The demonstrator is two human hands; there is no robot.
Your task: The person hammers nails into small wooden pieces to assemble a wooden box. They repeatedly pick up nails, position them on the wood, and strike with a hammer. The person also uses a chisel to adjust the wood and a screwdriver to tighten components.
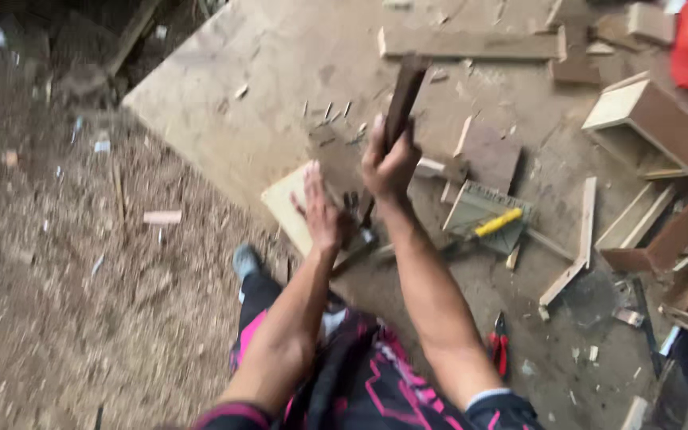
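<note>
The person is crouching over a big plywood sheet (280,87) lying on the sawdust-strewn ground, and the right hand (390,163) is raising a dark wooden hammer handle (402,99), fingers wrapped tight around its lower end so the grip is fully closed on it. The head end is blurring out of clear sight, so I cannot tell its shape. The left hand (322,211) is pressing flat, fingers spread and holding nothing, on a pale wooden board (287,203) that is resting at the near edge of the sheet, just below the raised handle. Something small and dark is sitting between the two hands, too smeared to name.

That handle is looking stiff and top-heavy; holding it low, as the hand is doing, is giving the most swing, though it could twist if the palm is slack. The pale board is looking light and rigid, likely to skid unless pinned flat.

Off to the right, a square with a yellow handle (497,223), loose wood offcuts (579,255), an open wooden box (650,127) and red pliers (499,344) are lying about
</note>
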